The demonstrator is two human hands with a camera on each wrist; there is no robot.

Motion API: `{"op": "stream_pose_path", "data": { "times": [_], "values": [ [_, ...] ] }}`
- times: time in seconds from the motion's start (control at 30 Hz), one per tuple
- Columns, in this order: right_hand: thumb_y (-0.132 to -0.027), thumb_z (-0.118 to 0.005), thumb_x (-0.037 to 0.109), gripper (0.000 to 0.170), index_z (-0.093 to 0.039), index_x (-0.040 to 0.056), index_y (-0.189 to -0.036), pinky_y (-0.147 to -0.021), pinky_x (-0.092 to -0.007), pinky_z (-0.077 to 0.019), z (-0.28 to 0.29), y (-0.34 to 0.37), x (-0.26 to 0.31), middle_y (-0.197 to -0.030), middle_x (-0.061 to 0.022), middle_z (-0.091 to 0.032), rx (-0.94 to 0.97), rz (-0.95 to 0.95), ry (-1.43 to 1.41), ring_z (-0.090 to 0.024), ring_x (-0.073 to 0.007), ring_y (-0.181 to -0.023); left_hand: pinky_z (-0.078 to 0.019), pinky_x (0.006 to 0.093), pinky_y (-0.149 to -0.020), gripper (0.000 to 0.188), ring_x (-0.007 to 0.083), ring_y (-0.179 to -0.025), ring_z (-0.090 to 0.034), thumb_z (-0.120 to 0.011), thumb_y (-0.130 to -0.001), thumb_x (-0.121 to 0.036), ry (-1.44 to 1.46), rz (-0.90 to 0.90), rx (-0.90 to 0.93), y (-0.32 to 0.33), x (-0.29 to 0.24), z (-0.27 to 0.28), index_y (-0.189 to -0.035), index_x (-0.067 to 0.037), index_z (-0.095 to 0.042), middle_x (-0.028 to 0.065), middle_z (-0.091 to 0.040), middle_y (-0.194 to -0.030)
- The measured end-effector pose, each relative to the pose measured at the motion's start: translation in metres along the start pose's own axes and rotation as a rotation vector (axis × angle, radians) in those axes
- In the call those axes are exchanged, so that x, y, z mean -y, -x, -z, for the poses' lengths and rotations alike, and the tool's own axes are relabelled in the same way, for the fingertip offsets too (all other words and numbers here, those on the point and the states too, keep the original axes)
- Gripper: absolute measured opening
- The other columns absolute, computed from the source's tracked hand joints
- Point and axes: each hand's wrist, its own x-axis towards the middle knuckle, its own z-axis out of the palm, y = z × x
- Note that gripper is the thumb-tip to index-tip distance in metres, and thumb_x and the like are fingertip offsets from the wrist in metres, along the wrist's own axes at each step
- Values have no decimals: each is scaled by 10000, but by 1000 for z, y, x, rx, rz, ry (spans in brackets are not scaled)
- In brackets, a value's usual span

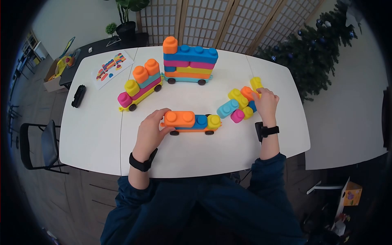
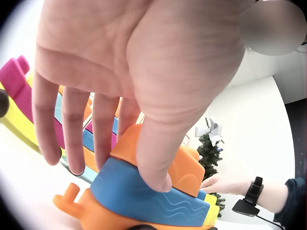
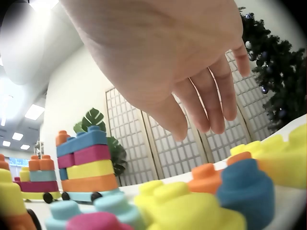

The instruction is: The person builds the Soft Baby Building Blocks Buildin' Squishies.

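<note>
Near the front of the table stands a toy block wagon point(image 1: 192, 130) with an orange base, blue and yellow blocks, and a long orange building block point(image 1: 179, 118) on top. My left hand point(image 1: 149, 132) grips that orange block at its left end; in the left wrist view the thumb point(image 2: 156, 167) lies on its near side, with fingers behind. Over a loose pile at the right hangs my right hand point(image 1: 267, 104), fingers extended and nothing between them. Beneath it are an orange block point(image 3: 204, 177), a blue block point(image 3: 245, 191) and yellow blocks point(image 3: 187, 206).
A tall block wagon point(image 1: 190, 65) and a low yellow-based wagon point(image 1: 141, 87) stand farther back. The pile's near side has a light blue block point(image 1: 228, 108) and a magenta block point(image 1: 237, 116). A picture sheet point(image 1: 122, 71) and a black case point(image 1: 79, 96) lie at the left.
</note>
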Motion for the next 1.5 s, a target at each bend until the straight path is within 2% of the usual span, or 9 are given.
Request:
{"op": "stream_pose_path", "data": {
  "times": [0.2,0.43,0.5,0.63,0.7,0.9,1.23,1.4,1.5],
  "values": [
    [-882,-739,289,272,-754,80,-1055,-879,-472,-462,-24,-13,-25,-1009,-93,-735,209,-148,66,-702,-290,-932,-570,387,-827,565,307,-942,-697,-884,-728,-160,-21,45,-10,1,-3,0,-1238,-99,-647,98,-711,-1116],
    [-908,-717,268,296,-733,56,-1114,-840,-433,-536,-25,-17,-28,-1060,-115,-729,158,-95,35,-711,-287,-961,-570,381,-801,558,293,-916,-700,-887,-723,-172,-47,66,10,1,-1,0,-1225,-105,-652,86,-705,-1082],
    [-920,-718,213,256,-720,46,-1114,-820,-398,-546,-19,-15,-25,-1074,-107,-705,-26,-60,-188,-707,-263,-936,-571,380,-799,557,290,-914,-702,-887,-724,-174,-37,62,7,1,-1,1,-1224,-102,-652,86,-706,-1087],
    [-919,-728,150,229,-696,18,-1104,-828,-350,-542,19,0,14,-1056,-96,-685,-76,55,-573,-684,-217,-924,-573,378,-798,561,285,-912,-707,-889,-724,-187,-31,67,11,0,-1,1,-1223,-93,-650,87,-712,-1094],
    [-885,-765,93,214,-677,9,-1061,-838,-335,-540,38,17,41,-1054,-87,-667,-2,243,-784,-668,-212,-933,-573,376,-799,562,283,-915,-708,-889,-724,-188,-36,74,17,0,0,2,-1224,-94,-650,87,-714,-1094],
    [-859,-775,47,241,-673,27,-1077,-844,-312,-543,42,62,81,-1087,-65,-671,383,167,-1198,-650,-190,-1006,-569,378,-798,547,290,-908,-704,-878,-740,-196,-60,53,16,1,-1,3,-1228,-103,-647,80,-716,-1072],
    [-849,-777,56,263,-661,30,-1083,-859,-316,-549,41,69,92,-1098,-73,-692,290,273,-1062,-672,-211,-998,-566,378,-786,533,287,-892,-706,-876,-742,-200,-74,50,21,-1,-2,2,-1214,-98,-651,79,-714,-1034],
    [-864,-765,29,291,-658,38,-1135,-944,-330,-531,38,74,92,-1187,-81,-685,410,236,-1039,-659,-185,-1090,-567,374,-794,539,290,-898,-710,-881,-738,-188,-55,50,32,-2,-3,2,-1216,-84,-655,96,-717,-1048],
    [-854,-803,97,345,-670,34,-1166,-922,-313,-539,20,77,92,-1102,-92,-717,459,156,-1167,-680,-204,-1041,-568,378,-809,557,303,-907,-708,-883,-739,-178,-5,36,29,-1,0,1,-1231,-61,-649,123,-714,-1068]
  ]
}}
